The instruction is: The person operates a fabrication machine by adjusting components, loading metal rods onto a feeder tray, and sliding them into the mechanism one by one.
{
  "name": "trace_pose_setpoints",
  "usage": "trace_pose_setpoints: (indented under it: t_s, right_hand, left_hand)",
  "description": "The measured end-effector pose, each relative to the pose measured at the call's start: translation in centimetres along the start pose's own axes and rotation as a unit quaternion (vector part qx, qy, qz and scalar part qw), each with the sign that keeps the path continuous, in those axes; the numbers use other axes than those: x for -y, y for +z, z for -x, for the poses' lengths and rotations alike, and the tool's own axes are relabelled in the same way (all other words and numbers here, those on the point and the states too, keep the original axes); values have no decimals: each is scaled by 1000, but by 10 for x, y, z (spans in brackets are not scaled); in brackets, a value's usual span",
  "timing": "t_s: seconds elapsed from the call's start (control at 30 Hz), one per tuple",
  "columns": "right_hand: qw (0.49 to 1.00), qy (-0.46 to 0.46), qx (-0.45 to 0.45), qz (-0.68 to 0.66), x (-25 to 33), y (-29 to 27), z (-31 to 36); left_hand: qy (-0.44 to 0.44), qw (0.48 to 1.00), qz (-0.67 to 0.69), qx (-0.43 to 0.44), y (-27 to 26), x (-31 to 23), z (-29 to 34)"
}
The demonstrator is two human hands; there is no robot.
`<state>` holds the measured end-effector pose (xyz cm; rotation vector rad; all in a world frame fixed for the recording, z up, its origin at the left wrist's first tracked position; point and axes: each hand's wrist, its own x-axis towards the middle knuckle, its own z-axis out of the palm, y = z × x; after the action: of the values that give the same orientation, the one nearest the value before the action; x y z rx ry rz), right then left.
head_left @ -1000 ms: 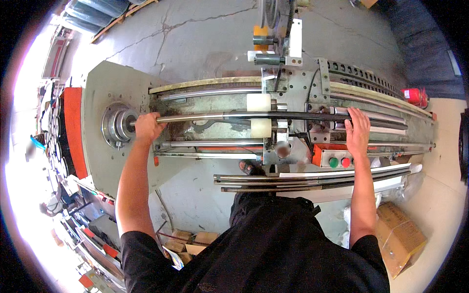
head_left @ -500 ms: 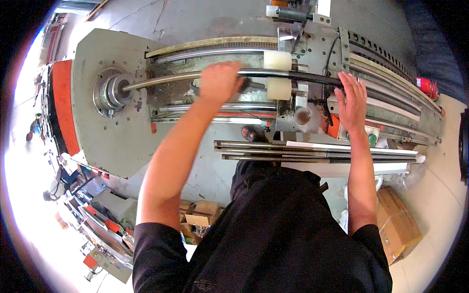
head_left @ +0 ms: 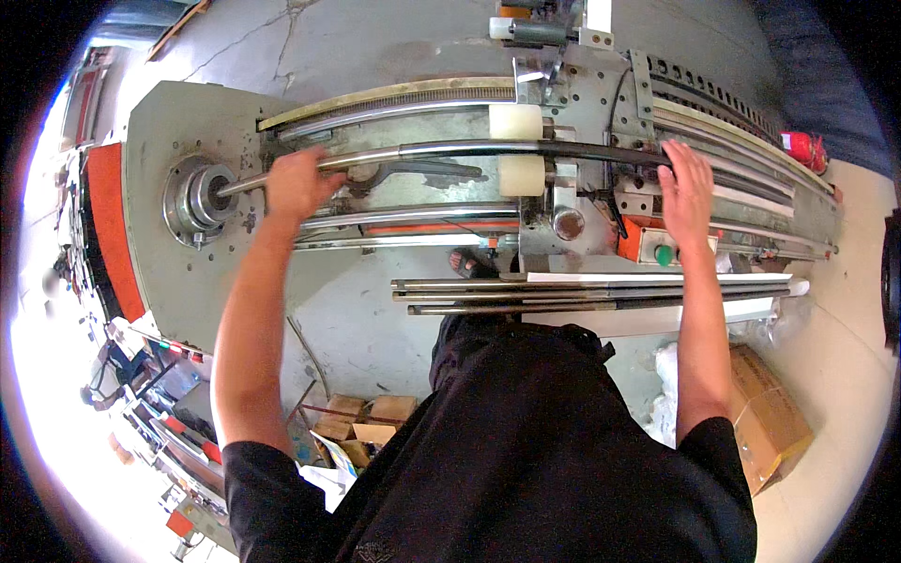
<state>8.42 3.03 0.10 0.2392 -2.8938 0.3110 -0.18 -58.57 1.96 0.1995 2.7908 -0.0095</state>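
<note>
A long metal rod (head_left: 450, 147), bright silver on the left and dark on the right, runs across the grey machine. Its left end enters the round metal chuck (head_left: 199, 193). My left hand (head_left: 297, 185) is closed over the silver part, a little right of the chuck, with the thumb sticking out below. My right hand (head_left: 690, 192) is open at the dark right end, fingers stretched out and palm against it; the exact contact is hidden. Mid-length, the rod passes between two white rollers (head_left: 516, 122).
Several similar rods (head_left: 488, 296) lie nearer to me on a white support. A control box with a green button (head_left: 664, 254) sits beside my right forearm. Cardboard boxes (head_left: 765, 422) stand at lower right and lower left. A red cylinder (head_left: 804, 150) is at far right.
My left hand has moved left along the rod, from near the rollers to near the chuck. My right hand remains at the rod's right end. The whole view has shifted slightly.
</note>
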Motion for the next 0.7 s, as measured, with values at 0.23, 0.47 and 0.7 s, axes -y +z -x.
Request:
trace_pose_setpoints:
  t_s: [0.23, 0.47, 0.7]
  right_hand:
    - [998, -44, -1, -47, 67, 16, -11]
    - [1000, -6, 10, -20, 28, 9, -6]
    - [999, 35, 13, 6, -41, -12, 10]
  left_hand:
    - [133, 986, 61, -84, 7, -199, -12]
    - [109, 990, 21, -86, 18, -99, -13]
    - [-64, 997, -40, 4, -5, 50, 2]
